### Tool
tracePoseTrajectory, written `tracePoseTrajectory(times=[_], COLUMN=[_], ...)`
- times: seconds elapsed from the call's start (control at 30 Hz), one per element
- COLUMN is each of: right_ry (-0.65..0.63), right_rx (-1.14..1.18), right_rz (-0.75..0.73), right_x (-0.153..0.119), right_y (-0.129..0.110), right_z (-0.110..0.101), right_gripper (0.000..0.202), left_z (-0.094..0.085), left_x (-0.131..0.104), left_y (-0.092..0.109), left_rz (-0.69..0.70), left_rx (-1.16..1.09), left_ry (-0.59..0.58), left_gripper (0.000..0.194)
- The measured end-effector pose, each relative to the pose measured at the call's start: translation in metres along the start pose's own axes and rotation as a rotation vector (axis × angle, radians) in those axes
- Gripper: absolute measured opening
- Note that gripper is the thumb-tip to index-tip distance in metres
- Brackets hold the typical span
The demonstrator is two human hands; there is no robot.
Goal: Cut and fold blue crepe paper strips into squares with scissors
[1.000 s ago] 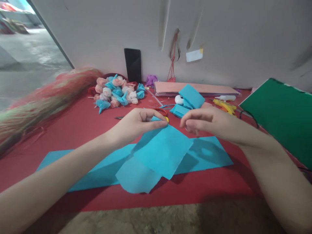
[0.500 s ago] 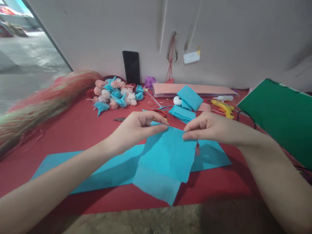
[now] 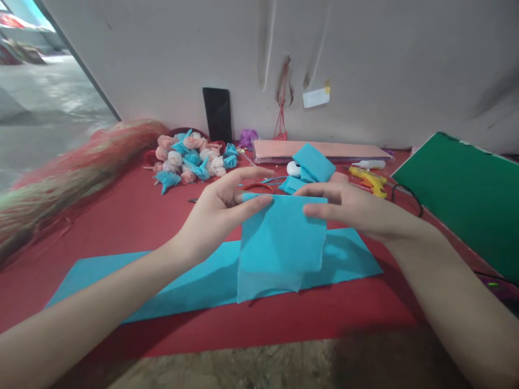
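Observation:
A folded piece of blue paper hangs upright between my hands, its lower layer longer than the front one. My left hand pinches its top left edge between thumb and fingers. My right hand holds the top right part, with the thumb in front and the fingers behind. Beneath it a long blue strip lies across the red table. Just behind my hands are folded blue pieces and red-handled scissors, partly hidden.
Paper flowers are heaped at the back left, near a black phone leaning on the wall. A yellow glue gun, a pink paper pack and a green board stand right. Fibrous netting lies left.
The held blue paper has been raised and straightened, so its top edge is now nearly level. My left thumb has moved slightly left and up, and the right hand has risen a little.

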State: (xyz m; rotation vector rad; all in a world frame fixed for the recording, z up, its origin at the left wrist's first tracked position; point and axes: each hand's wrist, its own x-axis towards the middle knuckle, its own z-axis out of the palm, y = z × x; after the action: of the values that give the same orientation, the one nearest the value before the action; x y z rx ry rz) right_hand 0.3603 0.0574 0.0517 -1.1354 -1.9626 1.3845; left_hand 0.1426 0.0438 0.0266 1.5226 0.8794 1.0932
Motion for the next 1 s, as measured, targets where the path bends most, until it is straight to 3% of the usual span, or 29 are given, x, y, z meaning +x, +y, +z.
tracePoseTrajectory(times=[0.1,0.23,0.37,0.5,0.63,0.8,1.0], right_ry=[0.028,0.202,0.139,0.108,0.159,0.332,0.454], right_rx=[0.037,0.057,-0.102,-0.326,-0.347,-0.410,-0.424], right_rz=[0.002,-0.022,-0.103,-0.164,-0.226,-0.260,-0.216], right_x=[0.001,0.002,-0.001,-0.003,-0.001,0.001,0.000], right_y=[-0.001,-0.004,-0.008,-0.010,-0.008,-0.005,-0.005], right_z=[0.001,0.004,0.016,0.029,0.033,0.024,0.010], right_gripper=[0.015,0.022,0.022,0.024,0.030,0.030,0.030], left_z=[-0.001,0.000,0.001,0.001,0.001,0.000,-0.002], left_x=[0.001,0.000,-0.003,-0.003,-0.001,0.001,0.005], left_y=[0.000,0.000,0.000,-0.002,-0.005,-0.004,-0.002], left_rz=[-0.025,-0.216,-0.279,-0.181,-0.114,-0.201,-0.301], left_rx=[0.021,0.009,0.105,0.210,0.215,0.117,-0.066], left_ry=[-0.032,-0.247,-0.396,-0.391,-0.332,-0.326,-0.322], left_gripper=[0.028,0.028,0.030,0.044,0.048,0.042,0.026])
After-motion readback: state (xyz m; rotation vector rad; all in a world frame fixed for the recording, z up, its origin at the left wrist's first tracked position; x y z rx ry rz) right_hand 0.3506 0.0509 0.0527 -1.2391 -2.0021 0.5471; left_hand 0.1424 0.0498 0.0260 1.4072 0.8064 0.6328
